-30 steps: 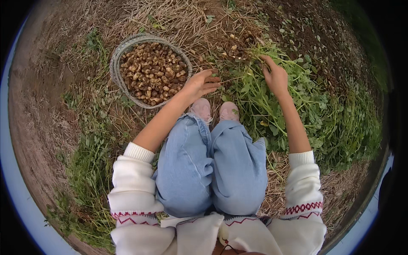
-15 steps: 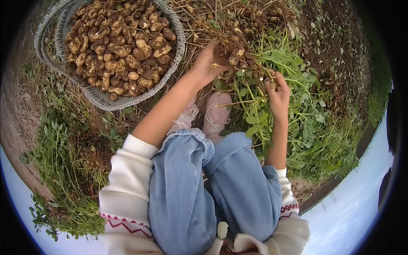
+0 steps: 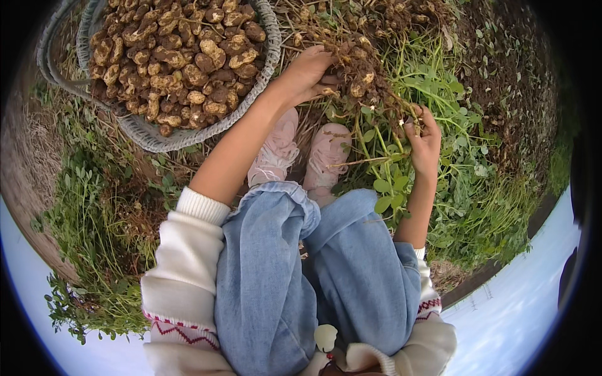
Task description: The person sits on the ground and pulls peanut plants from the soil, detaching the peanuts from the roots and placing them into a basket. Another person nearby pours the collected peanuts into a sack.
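A pulled-up peanut plant hangs between my two hands, its roots clotted with brown soil and several pods. My left hand curls its fingers into the near side of the root clump; the fingertips are partly hidden there. Lower on the right, my right hand pinches the stems just below the roots, with green leaves trailing toward my shoes. Beside my left forearm stands a round woven basket, heaped with dirt-covered peanuts.
Green peanut vines lie heaped to my right. Another pile of vines spreads at the left, below the basket. More plants with pods lie at the far side. My pink shoes rest on straw-strewn ground between the basket and the vines.
Both hands and the plant sit slightly farther right and up in the picture. The left hand's fingers have shifted along the root clump; the right hand keeps its pinch on the stems.
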Demonstrator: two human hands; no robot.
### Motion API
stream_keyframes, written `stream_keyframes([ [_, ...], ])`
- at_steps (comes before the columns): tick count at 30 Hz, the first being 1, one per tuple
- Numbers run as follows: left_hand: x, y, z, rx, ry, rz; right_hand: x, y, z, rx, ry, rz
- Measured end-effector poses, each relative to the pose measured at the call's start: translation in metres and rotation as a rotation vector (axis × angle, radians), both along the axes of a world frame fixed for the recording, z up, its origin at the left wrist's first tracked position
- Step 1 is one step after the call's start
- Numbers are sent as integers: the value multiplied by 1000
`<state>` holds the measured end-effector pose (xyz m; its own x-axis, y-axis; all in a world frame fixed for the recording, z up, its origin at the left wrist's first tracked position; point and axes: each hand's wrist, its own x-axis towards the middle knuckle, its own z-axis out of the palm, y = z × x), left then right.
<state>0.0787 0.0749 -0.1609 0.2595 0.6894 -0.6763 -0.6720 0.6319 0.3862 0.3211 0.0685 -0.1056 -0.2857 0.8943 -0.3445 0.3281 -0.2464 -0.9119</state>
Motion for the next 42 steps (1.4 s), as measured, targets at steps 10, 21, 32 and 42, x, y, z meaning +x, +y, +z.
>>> stream_keyframes([
  [10,45,10,-14,-69,299,38,-9,-2,43,259,-370,81],
  [21,76,19,-11,106,433,21,5,-14,67,366,-667,88],
  [32,83,50,-43,260,844,-215,6,-19,86,290,-693,109],
  [42,42,6,5,563,1092,-468,30,3,95,443,-595,-251],
])
